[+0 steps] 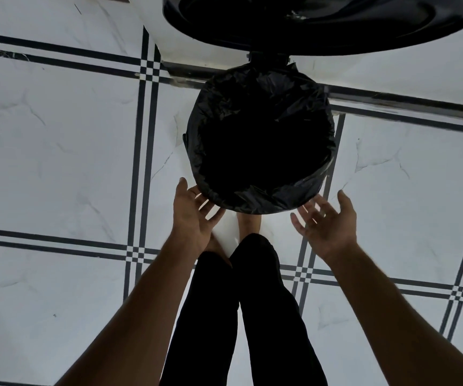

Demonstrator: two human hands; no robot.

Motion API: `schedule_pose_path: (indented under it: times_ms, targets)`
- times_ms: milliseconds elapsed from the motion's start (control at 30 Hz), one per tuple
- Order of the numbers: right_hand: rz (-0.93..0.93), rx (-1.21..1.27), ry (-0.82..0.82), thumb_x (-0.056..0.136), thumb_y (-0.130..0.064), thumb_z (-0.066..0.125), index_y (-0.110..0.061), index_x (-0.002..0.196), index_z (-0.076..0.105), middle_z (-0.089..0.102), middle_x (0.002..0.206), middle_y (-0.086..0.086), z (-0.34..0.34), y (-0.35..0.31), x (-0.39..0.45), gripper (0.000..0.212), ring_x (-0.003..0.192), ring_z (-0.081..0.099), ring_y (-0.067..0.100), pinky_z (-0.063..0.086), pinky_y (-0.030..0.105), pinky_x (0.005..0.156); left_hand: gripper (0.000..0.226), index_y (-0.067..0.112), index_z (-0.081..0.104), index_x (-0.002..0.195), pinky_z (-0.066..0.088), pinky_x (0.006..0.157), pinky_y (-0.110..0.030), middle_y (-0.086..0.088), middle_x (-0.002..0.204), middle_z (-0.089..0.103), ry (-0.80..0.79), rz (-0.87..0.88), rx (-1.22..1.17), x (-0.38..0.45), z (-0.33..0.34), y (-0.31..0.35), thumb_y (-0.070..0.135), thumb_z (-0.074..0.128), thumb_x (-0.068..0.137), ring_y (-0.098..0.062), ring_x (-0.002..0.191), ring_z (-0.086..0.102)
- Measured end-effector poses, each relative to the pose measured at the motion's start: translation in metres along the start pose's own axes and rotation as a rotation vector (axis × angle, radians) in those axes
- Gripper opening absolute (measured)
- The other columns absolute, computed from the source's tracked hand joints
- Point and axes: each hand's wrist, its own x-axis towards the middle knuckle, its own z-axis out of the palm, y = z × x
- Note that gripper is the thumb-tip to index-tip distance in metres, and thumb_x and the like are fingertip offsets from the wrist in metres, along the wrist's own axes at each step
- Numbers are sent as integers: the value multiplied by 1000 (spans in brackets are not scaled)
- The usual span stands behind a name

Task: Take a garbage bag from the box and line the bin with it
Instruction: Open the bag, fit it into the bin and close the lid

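The garbage bag (261, 112) sits in the bin (184, 140) on the tiled floor (57, 162), its crumpled edge folded over the rim all round — the lining looks nearly done; the lid (319, 20) stands up behind; the left hand (194, 215) and right hand (327, 224) hover spread and empty at the near rim; next, likely, a last tuck there — then shut the lid.

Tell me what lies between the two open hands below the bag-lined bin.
In the head view, between the left hand and right hand: a bare foot on white tiled floor.
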Motion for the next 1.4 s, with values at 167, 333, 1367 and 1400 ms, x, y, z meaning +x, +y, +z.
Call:
schedule_pose_path:
  times_ms: [167,333,1367,1400]
  targets:
    - [44,51,-90,92,-58,49,-10,121,63,69,122,13,5,21,-5,58,118,64,30,49,50,102,56,10,52,132,47,99,-46,-12,126,61,13,-24,-87,-5,3,-8,52,34,99,-28,114,60]
    - [8,90,-92,90,-57,54,-11,117,66,70,123,9,22,22,-4,54,118,66,25,50,47,100,57,10,53,130,46,104,-47,-12,127,61,18,-18,-150,-4,3,-10,54,37,98,-28,118,58]
    - [-360,-471,143,98,-40,48,-15,80,64,67,78,-3,33,-49,10,34,84,65,14,54,29,83,31,15,66,110,52,83,-30,1,102,70,-10,157,151,8,7,55,37,48,97,-15,97,67]
    - [-415,-529,201,98,-36,48,-14,83,66,68,82,-1,35,-52,11,32,86,65,17,54,31,84,31,16,67,107,52,84,-30,2,100,70,-19,156,197,7,8,58,38,48,97,-14,97,66]
